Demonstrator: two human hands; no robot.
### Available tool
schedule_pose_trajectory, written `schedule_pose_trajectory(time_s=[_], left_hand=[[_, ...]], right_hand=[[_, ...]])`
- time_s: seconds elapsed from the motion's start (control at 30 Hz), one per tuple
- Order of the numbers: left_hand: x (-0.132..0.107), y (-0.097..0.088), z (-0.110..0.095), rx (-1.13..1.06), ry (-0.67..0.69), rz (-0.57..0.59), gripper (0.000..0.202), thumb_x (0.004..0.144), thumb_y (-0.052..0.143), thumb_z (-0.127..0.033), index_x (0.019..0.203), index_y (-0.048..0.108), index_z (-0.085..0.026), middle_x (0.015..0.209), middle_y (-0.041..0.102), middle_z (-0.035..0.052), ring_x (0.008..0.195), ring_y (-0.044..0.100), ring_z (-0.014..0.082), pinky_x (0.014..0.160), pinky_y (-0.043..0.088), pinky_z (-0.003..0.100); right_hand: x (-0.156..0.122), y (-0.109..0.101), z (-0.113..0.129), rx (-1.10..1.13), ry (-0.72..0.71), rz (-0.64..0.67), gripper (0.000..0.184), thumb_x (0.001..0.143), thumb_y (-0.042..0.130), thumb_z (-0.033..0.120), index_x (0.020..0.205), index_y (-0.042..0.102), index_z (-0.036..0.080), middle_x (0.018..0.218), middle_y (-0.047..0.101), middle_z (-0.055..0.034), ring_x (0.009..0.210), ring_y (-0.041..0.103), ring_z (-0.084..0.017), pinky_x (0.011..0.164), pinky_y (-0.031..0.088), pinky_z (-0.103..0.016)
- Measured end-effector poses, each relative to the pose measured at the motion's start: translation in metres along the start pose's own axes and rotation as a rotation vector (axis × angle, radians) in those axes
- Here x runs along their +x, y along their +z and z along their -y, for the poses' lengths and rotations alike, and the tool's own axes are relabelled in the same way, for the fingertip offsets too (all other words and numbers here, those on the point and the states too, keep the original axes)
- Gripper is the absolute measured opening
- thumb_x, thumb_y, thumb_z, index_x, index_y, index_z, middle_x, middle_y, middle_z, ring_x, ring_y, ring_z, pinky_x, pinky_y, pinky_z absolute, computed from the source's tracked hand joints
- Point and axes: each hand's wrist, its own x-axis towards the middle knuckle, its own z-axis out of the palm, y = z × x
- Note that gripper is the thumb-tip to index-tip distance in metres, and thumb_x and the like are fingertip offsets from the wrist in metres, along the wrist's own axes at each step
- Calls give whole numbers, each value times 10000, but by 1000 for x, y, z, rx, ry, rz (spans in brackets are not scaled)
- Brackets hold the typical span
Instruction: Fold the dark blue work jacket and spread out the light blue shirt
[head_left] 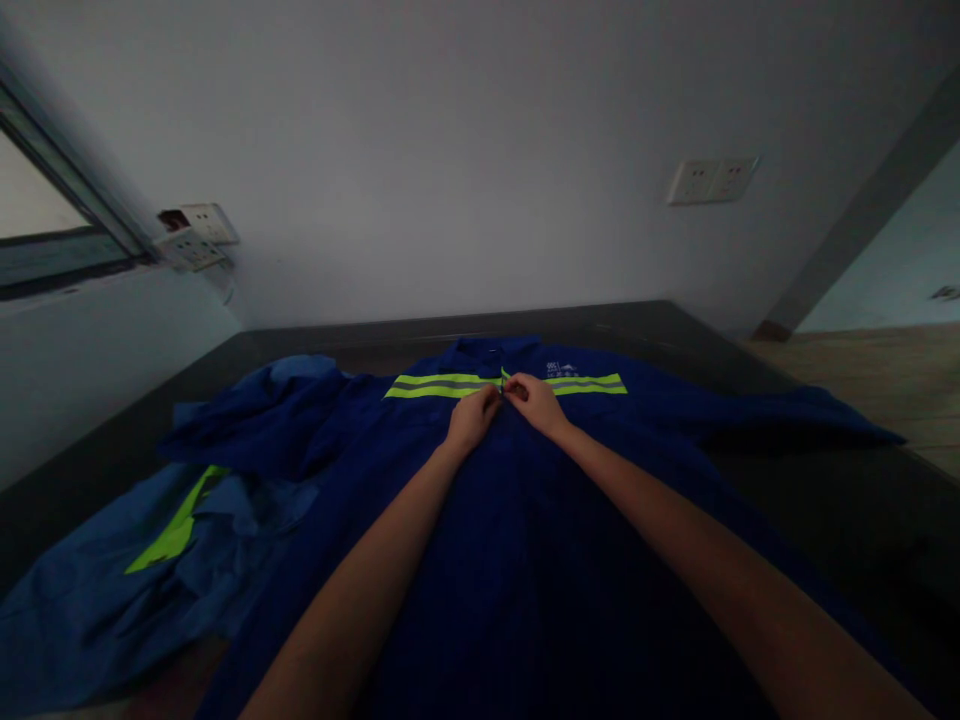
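Partly over lighter garment [127, 610], blue jacket [487, 520] in pinch grip of left hand [471, 416] and right hand [537, 400]

The dark counter [656, 332] bears a blue jacket [491, 510] mid-frame (one sleeve [795, 408] stretched right) and a paler garment [217, 565] lower left.

In the centre of the frame I see a dark blue long-sleeved cloth jacket [487, 540], matt and softly creased, with smooth yellow-green and grey strips [435, 386] across it. The lighter blue crumpled cloth garment [90, 600] at lower left looks matt too. My dark tabletop [82, 440] seems smooth. Behind, the pale grey-white wall [450, 150] is flat and matt; the white rectangular double socket [712, 181], upper right, looks like smooth plastic.
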Motion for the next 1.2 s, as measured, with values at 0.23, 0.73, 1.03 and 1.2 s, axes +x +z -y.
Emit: schedule_pose_trajectory(time_s=[0.23, 0.73, 1.03, 1.2], left_hand=[[2, 1, 3, -74, -16, -17, 84, 850, 541, -186, 882, 618, -182, 753, 649, 9, 694, 587, 157, 640, 404, 228], [4, -2, 2, -88, 52, 48, 153, 850, 494, -125, 943, 610, -163, 866, 676, 51, 779, 617, 184, 720, 448, 263], [5, -1, -6, -112, 24, 7, 171, 873, 449, -127, 923, 609, -162, 834, 673, 51, 771, 620, 183, 722, 447, 272], [0, 6, -10, -148, -39, -58, 101, 869, 508, -184, 914, 597, -167, 784, 663, 32, 709, 610, 172, 670, 451, 260]], right_hand=[[-7, -4, -2, -15, 7, 51, 70, 748, 618, 116, 762, 656, 172, 736, 613, -14, 636, 516, -134, 626, 379, -261], [3, -12, -3, -51, -1, 165, 94, 746, 650, 143, 829, 625, 178, 796, 660, -11, 682, 576, -148, 646, 413, -257], [-4, -9, 0, -243, -42, 166, 65, 798, 645, 163, 838, 596, 177, 800, 629, -24, 739, 564, -174, 681, 400, -281], [-7, -8, 10, -366, -73, 195, 76, 839, 596, 142, 889, 608, 199, 909, 641, -75, 843, 567, -217, 710, 403, -306]])
